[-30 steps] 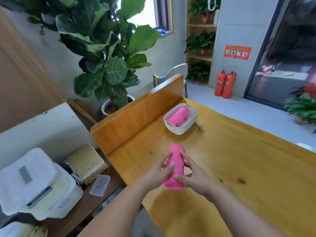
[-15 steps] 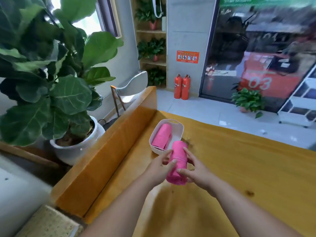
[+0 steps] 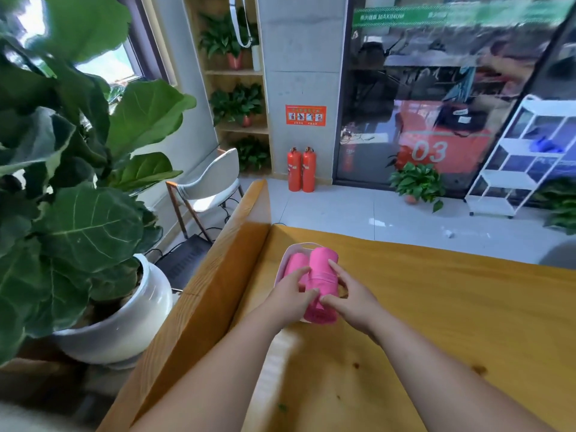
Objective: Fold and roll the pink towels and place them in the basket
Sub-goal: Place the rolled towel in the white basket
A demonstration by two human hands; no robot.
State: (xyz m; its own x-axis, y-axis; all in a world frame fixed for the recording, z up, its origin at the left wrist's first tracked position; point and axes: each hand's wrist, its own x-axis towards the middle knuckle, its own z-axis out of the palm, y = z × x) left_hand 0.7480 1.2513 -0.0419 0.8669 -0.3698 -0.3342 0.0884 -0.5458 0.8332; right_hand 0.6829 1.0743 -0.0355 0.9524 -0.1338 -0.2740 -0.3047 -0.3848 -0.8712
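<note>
I hold a rolled pink towel [image 3: 322,277] between both hands over the right half of the white basket [image 3: 288,254]. My left hand [image 3: 291,296] grips its left side, fingers and thumb curled round it. My right hand [image 3: 350,299] grips its right side in the same way. A second rolled pink towel [image 3: 296,264] lies inside the basket on the left, partly hidden by my left hand. The basket's near rim is covered by the towel and my hands.
The basket stands on a yellow wooden table [image 3: 436,322], close to a raised wooden side board [image 3: 218,275] on the left. Beyond that board are a large potted plant [image 3: 78,213] and a chair [image 3: 208,188]. Two red fire extinguishers [image 3: 301,169] stand by the far wall.
Both hands carried the rolled towel forward from the table's near part to over the basket. The view swung toward the basket and the far wall.
</note>
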